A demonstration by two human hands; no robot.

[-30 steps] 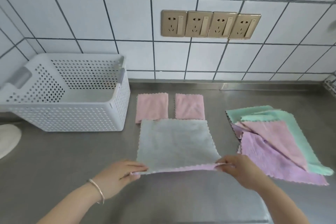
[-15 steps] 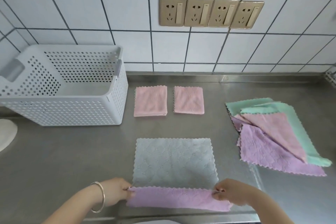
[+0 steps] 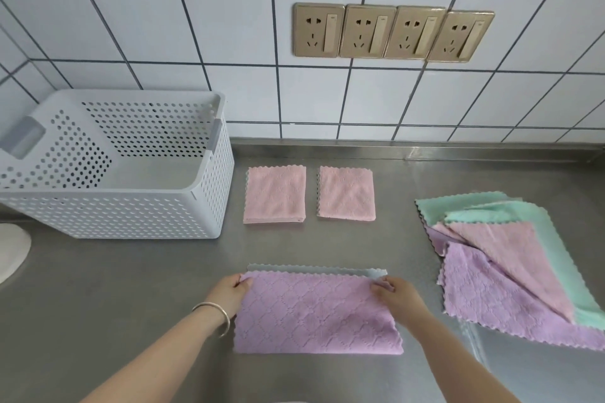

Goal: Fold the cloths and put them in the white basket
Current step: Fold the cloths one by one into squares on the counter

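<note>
We pinch the purple cloth (image 3: 317,312) at its far corners, left hand (image 3: 229,293) and right hand (image 3: 397,296), just short of the grey edge beyond; better to square those edges before creasing, white basket (image 3: 203,186) far left

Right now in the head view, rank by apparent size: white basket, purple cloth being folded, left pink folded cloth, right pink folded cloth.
1. white basket
2. purple cloth
3. left pink folded cloth and right pink folded cloth: nearly alike, left perhaps slightly larger; not ranked.
</note>
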